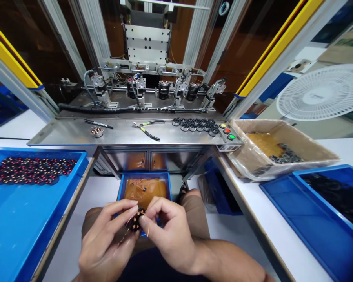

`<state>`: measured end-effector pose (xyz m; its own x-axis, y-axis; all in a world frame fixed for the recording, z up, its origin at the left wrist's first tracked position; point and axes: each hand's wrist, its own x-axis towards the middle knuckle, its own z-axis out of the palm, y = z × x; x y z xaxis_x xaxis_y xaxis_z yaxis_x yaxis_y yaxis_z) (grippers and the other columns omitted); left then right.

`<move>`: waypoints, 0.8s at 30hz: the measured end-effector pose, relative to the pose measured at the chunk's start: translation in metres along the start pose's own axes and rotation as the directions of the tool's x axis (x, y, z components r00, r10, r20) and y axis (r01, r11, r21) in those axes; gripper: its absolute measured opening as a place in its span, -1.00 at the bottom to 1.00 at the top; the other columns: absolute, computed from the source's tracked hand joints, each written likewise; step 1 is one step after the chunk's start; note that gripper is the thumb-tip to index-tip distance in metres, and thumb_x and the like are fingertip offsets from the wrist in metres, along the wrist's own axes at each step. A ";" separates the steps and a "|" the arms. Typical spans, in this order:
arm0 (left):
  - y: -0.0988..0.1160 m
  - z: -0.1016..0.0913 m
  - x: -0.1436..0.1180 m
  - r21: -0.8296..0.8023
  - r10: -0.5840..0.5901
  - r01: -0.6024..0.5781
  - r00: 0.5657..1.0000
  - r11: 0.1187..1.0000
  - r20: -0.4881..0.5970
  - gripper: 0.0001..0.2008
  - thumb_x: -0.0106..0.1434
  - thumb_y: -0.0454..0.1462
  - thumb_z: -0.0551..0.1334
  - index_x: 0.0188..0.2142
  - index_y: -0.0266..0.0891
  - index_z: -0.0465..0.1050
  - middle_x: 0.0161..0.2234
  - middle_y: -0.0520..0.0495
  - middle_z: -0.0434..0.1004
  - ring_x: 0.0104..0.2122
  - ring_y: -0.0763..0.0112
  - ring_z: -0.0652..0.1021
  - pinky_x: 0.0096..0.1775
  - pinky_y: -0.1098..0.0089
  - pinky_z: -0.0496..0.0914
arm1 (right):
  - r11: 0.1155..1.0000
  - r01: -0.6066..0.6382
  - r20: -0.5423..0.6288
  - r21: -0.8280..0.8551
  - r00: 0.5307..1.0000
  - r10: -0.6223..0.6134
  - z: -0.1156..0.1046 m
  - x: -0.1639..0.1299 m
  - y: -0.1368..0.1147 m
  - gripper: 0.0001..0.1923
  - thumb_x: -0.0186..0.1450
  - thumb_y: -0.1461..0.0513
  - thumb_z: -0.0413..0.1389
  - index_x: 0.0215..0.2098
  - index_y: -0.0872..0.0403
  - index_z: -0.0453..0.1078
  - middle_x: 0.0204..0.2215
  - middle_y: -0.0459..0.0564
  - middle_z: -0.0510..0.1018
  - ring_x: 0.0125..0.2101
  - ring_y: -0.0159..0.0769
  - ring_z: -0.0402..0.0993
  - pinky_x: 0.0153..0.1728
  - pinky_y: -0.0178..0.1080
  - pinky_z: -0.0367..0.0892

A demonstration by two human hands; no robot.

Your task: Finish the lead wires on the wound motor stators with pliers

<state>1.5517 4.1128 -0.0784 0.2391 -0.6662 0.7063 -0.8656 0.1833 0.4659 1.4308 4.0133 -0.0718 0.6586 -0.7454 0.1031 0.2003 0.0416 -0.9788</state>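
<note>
My left hand (106, 239) and my right hand (169, 231) meet low in the middle, over my lap. Together they pinch a small round stator (135, 222) wound with copper wire. The fingers of both hands close on it, and a thin loose wire end curls out below it. Just beyond the hands sits a small blue bin (145, 190) lined with orange-brown plastic.
A blue tray (20, 219) at left carries several wound stators (32, 170). A steel shelf (126, 135) bears pliers (147, 129), a pen, one stator and several black cores (195, 124). At right stand a cardboard box (282, 150), blue trays (320, 219) and a fan (323, 92).
</note>
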 end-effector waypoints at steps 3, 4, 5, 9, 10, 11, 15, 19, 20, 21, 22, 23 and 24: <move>0.001 -0.001 0.000 0.037 0.000 0.000 1.000 0.999 -0.004 -0.64 0.18 -0.56 0.28 -0.06 -0.27 0.46 -0.11 -0.08 0.51 -0.15 0.52 0.56 -0.05 0.53 0.45 | 0.996 -0.080 0.004 0.046 0.997 0.079 0.001 0.001 0.001 -0.82 0.13 0.24 0.22 -0.54 0.11 0.33 -0.60 -0.12 0.39 -0.55 -0.44 0.25 -0.49 -0.34 0.20; 0.001 -0.001 0.000 0.052 0.000 0.000 1.000 0.999 -0.002 -0.65 0.18 -0.55 0.28 -0.06 -0.27 0.46 -0.11 -0.08 0.51 -0.14 0.53 0.56 -0.05 0.54 0.45 | 0.995 -0.086 0.003 0.052 0.996 0.086 0.002 0.001 0.001 -0.82 0.13 0.24 0.23 -0.54 0.11 0.33 -0.60 -0.12 0.39 -0.55 -0.43 0.25 -0.49 -0.33 0.20; 0.001 -0.001 0.000 0.066 0.000 0.000 1.000 0.998 0.001 -0.65 0.18 -0.55 0.28 -0.06 -0.26 0.46 -0.11 -0.07 0.51 -0.14 0.53 0.55 -0.05 0.55 0.44 | 0.995 -0.086 0.000 0.057 0.996 0.086 0.002 0.002 0.001 -0.82 0.13 0.24 0.22 -0.54 0.11 0.33 -0.60 -0.12 0.39 -0.55 -0.43 0.26 -0.48 -0.33 0.21; 0.001 -0.001 0.000 0.122 0.019 -0.020 1.000 0.992 0.014 -0.65 0.19 -0.53 0.28 -0.04 -0.27 0.45 -0.11 -0.08 0.52 -0.14 0.53 0.55 -0.03 0.56 0.43 | 0.995 -0.080 -0.003 0.065 0.997 0.080 0.001 0.003 0.001 -0.82 0.14 0.23 0.22 -0.54 0.11 0.34 -0.59 -0.12 0.40 -0.55 -0.44 0.27 -0.49 -0.34 0.21; 0.001 -0.001 0.001 0.153 0.030 -0.033 0.999 0.988 0.021 -0.66 0.20 -0.52 0.28 -0.05 -0.27 0.45 -0.12 -0.09 0.53 -0.15 0.53 0.56 -0.02 0.56 0.43 | 0.996 -0.074 -0.004 0.057 0.997 0.074 0.001 0.003 0.001 -0.82 0.15 0.23 0.23 -0.54 0.11 0.34 -0.59 -0.12 0.40 -0.56 -0.44 0.27 -0.50 -0.35 0.21; 0.001 -0.002 0.002 0.196 0.045 -0.051 0.998 0.979 0.034 -0.69 0.22 -0.50 0.27 -0.05 -0.28 0.45 -0.13 -0.10 0.54 -0.17 0.53 0.57 -0.03 0.57 0.43 | 0.997 -0.064 -0.005 0.046 0.998 0.065 0.000 0.003 0.002 -0.82 0.15 0.24 0.23 -0.54 0.12 0.35 -0.60 -0.12 0.40 -0.56 -0.45 0.26 -0.50 -0.36 0.21; 0.003 -0.003 0.005 0.398 0.110 -0.135 0.990 0.908 0.085 -0.83 0.33 -0.39 0.17 -0.10 -0.31 0.45 -0.21 -0.14 0.58 -0.32 0.50 0.62 -0.17 0.57 0.47 | 0.999 0.029 -0.002 0.015 1.000 -0.029 -0.003 0.002 0.005 -0.83 0.16 0.27 0.22 -0.54 0.12 0.35 -0.59 -0.12 0.40 -0.56 -0.47 0.27 -0.51 -0.38 0.22; 0.005 -0.003 0.006 0.442 0.100 -0.123 0.992 0.889 0.075 -0.83 0.33 -0.36 0.21 -0.08 -0.31 0.46 -0.22 -0.15 0.61 -0.36 0.47 0.64 -0.22 0.53 0.51 | 0.989 0.151 0.000 -0.006 0.989 -0.151 -0.007 0.001 0.009 -0.85 0.17 0.31 0.20 -0.53 0.11 0.35 -0.59 -0.12 0.41 -0.56 -0.46 0.30 -0.48 -0.36 0.26; 0.005 -0.002 0.006 0.438 0.095 -0.117 0.993 0.892 0.072 -0.82 0.32 -0.35 0.22 -0.08 -0.31 0.46 -0.22 -0.15 0.61 -0.35 0.46 0.65 -0.22 0.52 0.51 | 0.985 0.173 -0.001 -0.016 0.985 -0.173 -0.008 0.000 0.010 -0.85 0.17 0.32 0.20 -0.53 0.11 0.35 -0.59 -0.12 0.41 -0.56 -0.45 0.30 -0.48 -0.36 0.26; 0.005 -0.002 0.006 0.432 0.094 -0.116 0.993 0.894 0.071 -0.83 0.33 -0.35 0.21 -0.09 -0.32 0.46 -0.22 -0.16 0.61 -0.35 0.46 0.65 -0.23 0.52 0.51 | 0.981 0.192 -0.006 -0.027 0.981 -0.192 -0.008 0.000 0.010 -0.86 0.17 0.33 0.20 -0.53 0.12 0.36 -0.59 -0.12 0.41 -0.55 -0.46 0.30 -0.48 -0.36 0.26; 0.005 -0.002 0.006 0.424 0.098 -0.120 0.993 0.898 0.073 -0.83 0.33 -0.35 0.21 -0.10 -0.33 0.47 -0.22 -0.17 0.61 -0.35 0.45 0.65 -0.22 0.52 0.50 | 0.978 0.208 -0.009 -0.037 0.978 -0.208 -0.009 0.000 0.011 -0.86 0.17 0.34 0.20 -0.53 0.12 0.36 -0.60 -0.12 0.40 -0.55 -0.46 0.30 -0.48 -0.37 0.26; 0.005 -0.002 0.006 0.413 0.100 -0.122 0.992 0.902 0.074 -0.84 0.32 -0.36 0.21 -0.11 -0.34 0.47 -0.22 -0.17 0.61 -0.34 0.45 0.64 -0.21 0.52 0.50 | 0.974 0.221 -0.011 -0.043 0.975 -0.222 -0.009 0.000 0.011 -0.86 0.16 0.34 0.20 -0.53 0.12 0.37 -0.60 -0.12 0.40 -0.55 -0.46 0.30 -0.48 -0.37 0.25; 0.005 -0.002 0.006 0.400 0.101 -0.123 0.992 0.908 0.075 -0.83 0.32 -0.38 0.21 -0.11 -0.34 0.47 -0.22 -0.17 0.60 -0.32 0.46 0.64 -0.18 0.52 0.49 | 0.972 0.230 -0.010 -0.047 0.973 -0.230 -0.009 0.000 0.011 -0.87 0.16 0.34 0.20 -0.53 0.12 0.37 -0.60 -0.11 0.41 -0.55 -0.46 0.31 -0.48 -0.38 0.26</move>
<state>1.5496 4.1107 -0.0710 0.1169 -0.6964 0.7080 -0.9915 -0.0407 0.1237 1.4265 4.0084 -0.0842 0.5874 -0.7416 0.3240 0.3116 -0.1623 -0.9363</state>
